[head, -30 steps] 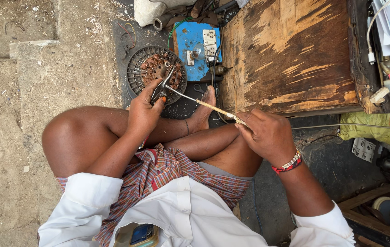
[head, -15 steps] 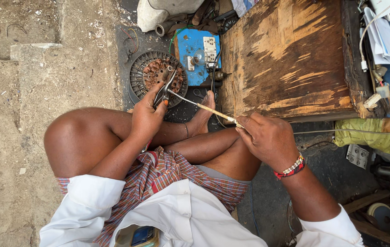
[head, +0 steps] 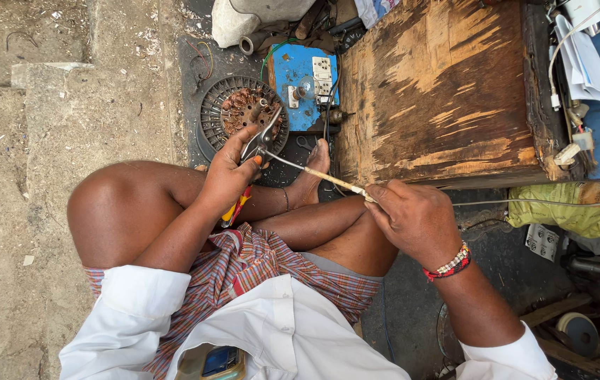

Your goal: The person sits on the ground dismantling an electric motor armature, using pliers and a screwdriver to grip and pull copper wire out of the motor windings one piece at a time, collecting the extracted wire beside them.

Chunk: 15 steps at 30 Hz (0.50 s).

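- Above your crossed legs, your left hand (head: pixel 228 174) grips pliers (head: pixel 261 141), fingers wrapped round the red-and-yellow handles, jaws nipping the end of a wire (head: pixel 314 172).
- Your right hand (head: pixel 413 218) is clenched on the other stretch of that wire, pinching it between thumb and fingertips where its pale sleeve ends; a beaded band sits at the wrist.
- The wire runs taut and slanted between the two hands, over your foot (head: pixel 312 176), and trails on past the right hand toward the right edge.
- Just beyond the pliers a round motor winding (head: pixel 236 112) with copper coils lies on the ground.
- Beside it sits a blue board (head: pixel 293 88) carrying a socket and a bulb.
- To the right stands a worn wooden bench (head: pixel 448 91), well scratched.
- A yellow-green cloth (head: pixel 567 211) lies near its lower right corner.
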{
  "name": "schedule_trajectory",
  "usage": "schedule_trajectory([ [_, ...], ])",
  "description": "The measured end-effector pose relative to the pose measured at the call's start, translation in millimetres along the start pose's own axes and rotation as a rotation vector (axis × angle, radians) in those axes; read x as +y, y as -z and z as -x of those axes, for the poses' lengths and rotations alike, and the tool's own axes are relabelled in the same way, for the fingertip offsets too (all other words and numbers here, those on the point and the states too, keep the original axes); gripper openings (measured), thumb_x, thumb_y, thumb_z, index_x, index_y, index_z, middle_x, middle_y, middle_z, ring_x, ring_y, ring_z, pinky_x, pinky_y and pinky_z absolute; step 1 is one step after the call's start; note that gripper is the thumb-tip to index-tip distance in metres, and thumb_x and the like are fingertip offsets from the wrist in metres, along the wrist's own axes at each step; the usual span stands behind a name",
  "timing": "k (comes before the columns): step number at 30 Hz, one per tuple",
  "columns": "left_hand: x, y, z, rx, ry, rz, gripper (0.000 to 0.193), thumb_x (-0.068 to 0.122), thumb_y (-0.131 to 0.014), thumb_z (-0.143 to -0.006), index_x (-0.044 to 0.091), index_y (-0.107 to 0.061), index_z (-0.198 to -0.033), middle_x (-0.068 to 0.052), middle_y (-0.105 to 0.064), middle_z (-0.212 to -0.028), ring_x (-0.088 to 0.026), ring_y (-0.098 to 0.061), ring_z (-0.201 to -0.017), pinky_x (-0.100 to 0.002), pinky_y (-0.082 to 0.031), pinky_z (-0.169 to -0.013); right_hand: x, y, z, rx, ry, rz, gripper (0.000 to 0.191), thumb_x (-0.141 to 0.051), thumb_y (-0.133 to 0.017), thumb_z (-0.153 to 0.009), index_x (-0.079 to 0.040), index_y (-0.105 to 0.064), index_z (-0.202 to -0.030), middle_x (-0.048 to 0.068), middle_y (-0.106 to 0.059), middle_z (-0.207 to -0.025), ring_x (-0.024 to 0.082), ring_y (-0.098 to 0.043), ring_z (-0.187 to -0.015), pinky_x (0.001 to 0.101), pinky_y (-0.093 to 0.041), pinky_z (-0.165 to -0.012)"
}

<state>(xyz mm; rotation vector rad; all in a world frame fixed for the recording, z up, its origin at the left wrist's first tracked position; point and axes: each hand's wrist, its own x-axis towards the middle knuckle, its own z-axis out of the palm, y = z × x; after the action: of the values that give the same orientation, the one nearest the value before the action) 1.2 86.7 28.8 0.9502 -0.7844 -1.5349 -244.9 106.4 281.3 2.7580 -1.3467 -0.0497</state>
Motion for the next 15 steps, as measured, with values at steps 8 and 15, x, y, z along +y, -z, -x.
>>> schedule_trajectory([
  [8, 11, 2, 4, 0.020, 0.142, -0.012, 0.048, 0.001, -0.054, -0.100, 0.010, -0.052, -0.147, -0.003, -0.069, -0.118, -0.010, -0.069, -0.098, -0.025, -0.059, -0.078, 3, -1, 7, 0.014, -0.027, -0.068, 0.024, -0.021, -0.079, -0.084, -0.009, -0.076, -0.104, 0.006, -0.067, -0.081, 0.026, -0.068, -0.068, 0.0389, -0.053, -0.060],
  [15, 18, 3, 6, -0.018, 0.254, 0.066, 0.050, 0.002, -0.053, -0.099, 0.011, -0.049, -0.148, -0.005, -0.069, -0.119, -0.013, -0.072, -0.096, -0.025, -0.059, -0.065, 18, -20, 27, 0.072, -0.183, -0.361, 0.025, -0.022, -0.076, -0.090, -0.007, -0.072, -0.110, 0.011, -0.072, -0.091, 0.028, -0.072, -0.077, 0.0363, -0.055, -0.065],
])
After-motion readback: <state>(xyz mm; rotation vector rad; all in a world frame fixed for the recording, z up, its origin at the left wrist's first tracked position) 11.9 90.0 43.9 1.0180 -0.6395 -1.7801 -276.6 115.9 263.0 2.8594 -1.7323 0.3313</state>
